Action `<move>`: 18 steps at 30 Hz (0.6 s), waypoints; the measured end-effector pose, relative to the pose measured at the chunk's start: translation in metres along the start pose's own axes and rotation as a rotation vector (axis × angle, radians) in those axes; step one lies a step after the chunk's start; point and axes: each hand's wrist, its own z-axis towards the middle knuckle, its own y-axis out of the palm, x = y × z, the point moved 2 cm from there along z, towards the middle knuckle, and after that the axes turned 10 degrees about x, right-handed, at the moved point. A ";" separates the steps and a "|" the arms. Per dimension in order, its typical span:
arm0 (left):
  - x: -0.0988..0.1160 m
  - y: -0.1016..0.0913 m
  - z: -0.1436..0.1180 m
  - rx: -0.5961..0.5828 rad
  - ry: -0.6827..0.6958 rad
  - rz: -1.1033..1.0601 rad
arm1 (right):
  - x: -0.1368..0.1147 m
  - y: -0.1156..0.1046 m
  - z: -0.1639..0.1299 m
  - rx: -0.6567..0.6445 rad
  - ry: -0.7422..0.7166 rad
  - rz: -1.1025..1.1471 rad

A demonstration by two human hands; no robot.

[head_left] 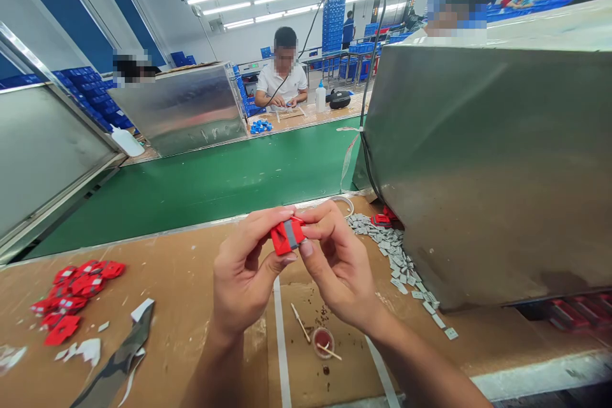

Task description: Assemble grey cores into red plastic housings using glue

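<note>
A small red plastic part with a grey strip across it is held up above the bench between both hands. My left hand pinches its left side between thumb and fingers. On the other side, my right hand grips the right edge, its thumb below and fingers above. Beneath the hands, a small round cup of reddish-brown liquid sits on the bench with a stick resting in it. A second stick lies beside the cup, among dark drips.
Several red parts are piled at the left, near a dark strip with white backing. Many small grey squares lie at the right, along a large metal box. Past the green belt, a person sits working.
</note>
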 end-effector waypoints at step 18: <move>0.003 -0.001 0.000 0.008 0.069 0.059 | -0.006 0.000 0.005 0.005 -0.117 -0.058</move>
